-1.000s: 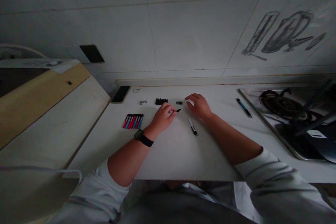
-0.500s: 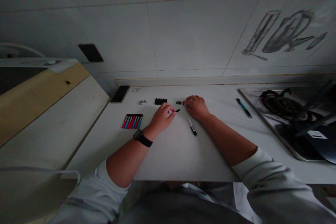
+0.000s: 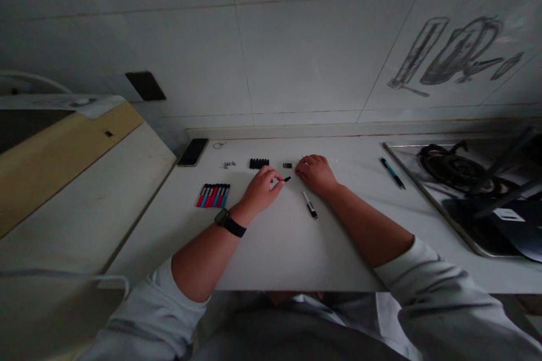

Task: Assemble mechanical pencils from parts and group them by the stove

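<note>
My left hand [image 3: 261,190], a black watch on its wrist, rests on the white counter [image 3: 271,248] and pinches a small black pen part [image 3: 287,179] between thumb and fingertips. My right hand [image 3: 315,173] lies just right of it with fingers curled onto the counter; what they hold, if anything, is hidden. A white and black pen piece [image 3: 310,205] lies in front of the right hand. A tiny black part [image 3: 287,166] sits behind the two hands. A row of black caps [image 3: 259,163] lies further left.
Red and blue pen barrels [image 3: 213,195] lie in a row at the left. Small springs [image 3: 229,164] and a dark phone [image 3: 193,152] sit near the back wall. A teal pen [image 3: 392,173] lies beside the gas stove [image 3: 466,180] on the right.
My right hand has drawn left and slightly back toward the left hand, and its fingers have curled down. The left hand has kept its pinch in place.
</note>
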`<state>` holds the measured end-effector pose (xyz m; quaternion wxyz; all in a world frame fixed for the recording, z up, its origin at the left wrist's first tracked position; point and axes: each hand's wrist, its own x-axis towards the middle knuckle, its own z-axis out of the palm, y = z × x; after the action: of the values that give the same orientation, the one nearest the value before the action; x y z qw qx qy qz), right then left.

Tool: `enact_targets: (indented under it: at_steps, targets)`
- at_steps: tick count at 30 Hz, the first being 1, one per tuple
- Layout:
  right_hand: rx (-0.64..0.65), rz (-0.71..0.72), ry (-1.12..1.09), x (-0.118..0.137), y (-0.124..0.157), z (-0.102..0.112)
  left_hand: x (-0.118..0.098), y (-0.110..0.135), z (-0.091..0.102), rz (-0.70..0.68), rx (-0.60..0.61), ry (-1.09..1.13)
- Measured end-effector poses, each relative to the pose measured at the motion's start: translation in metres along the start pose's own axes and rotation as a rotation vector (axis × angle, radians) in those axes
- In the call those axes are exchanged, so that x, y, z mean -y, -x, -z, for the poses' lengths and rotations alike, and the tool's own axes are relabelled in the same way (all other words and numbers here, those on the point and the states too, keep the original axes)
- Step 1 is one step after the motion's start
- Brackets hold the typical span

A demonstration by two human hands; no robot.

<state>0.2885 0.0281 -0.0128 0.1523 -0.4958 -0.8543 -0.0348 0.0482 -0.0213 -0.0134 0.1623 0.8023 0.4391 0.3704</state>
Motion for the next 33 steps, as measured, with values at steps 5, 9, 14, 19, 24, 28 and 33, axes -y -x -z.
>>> enact_targets:
  at_steps: [5,9,14,19,24,28,33]
  targets:
    - [-0.013,0.029,-0.018,0.002,-0.001,-0.001,-0.001,-0.001,0.001,0.001,0.017,-0.013]
    - [-0.073,0.011,-0.123,0.004,0.004,0.006,-0.001,0.000,0.000,0.045,0.040,-0.031]
    - [-0.174,0.004,-0.335,0.009,0.020,0.023,0.002,0.000,-0.002,0.043,0.025,-0.009]
    - [-0.264,-0.119,-0.648,0.021,0.030,0.028,0.002,-0.001,-0.001,-0.029,0.005,0.008]
    - [-0.222,-0.193,-1.032,0.030,0.028,0.015,0.001,-0.001,0.000,-0.030,-0.002,-0.003]
    - [-0.182,-0.208,-1.157,0.032,0.027,0.008,-0.002,-0.001,0.001,-0.041,0.003,0.033]
    - [-0.166,-0.213,-1.181,0.036,0.028,0.009,-0.008,-0.001,0.002,-0.052,-0.002,0.061]
